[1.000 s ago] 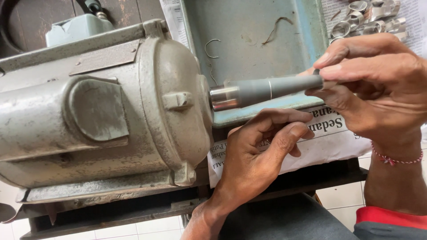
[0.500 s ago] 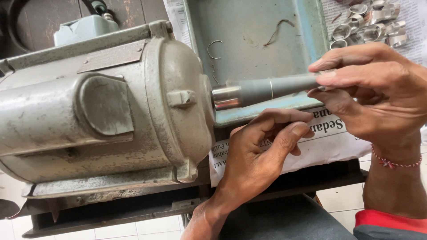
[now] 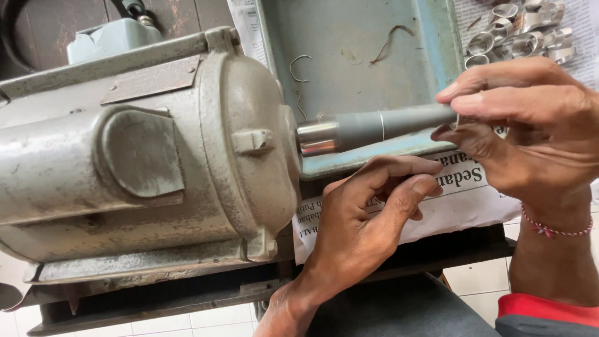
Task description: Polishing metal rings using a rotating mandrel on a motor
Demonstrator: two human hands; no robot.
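Note:
A grey tapered spindle [image 3: 374, 128] sticks out to the right from a worn grey electric motor [image 3: 143, 162]. My right hand [image 3: 530, 125] pinches the spindle's narrow tip between thumb and fingers. A thin pale metal edge shows there, and the rest is hidden by the fingers. My left hand [image 3: 368, 218] sits just below the spindle with its fingers curled inward, resting at the edge of a newspaper [image 3: 468, 200]. Whether it holds anything small is hidden.
A blue-green metal tray [image 3: 349, 56] with bits of bent wire lies behind the spindle. Several shiny metal rings [image 3: 518, 34] are heaped on newspaper at the top right. The motor stands on a dark frame [image 3: 187, 299] above a white tiled floor.
Both hands keep nearly the same pose. The view has drifted a little, and my right fingers have shifted slightly at the spindle's tip.

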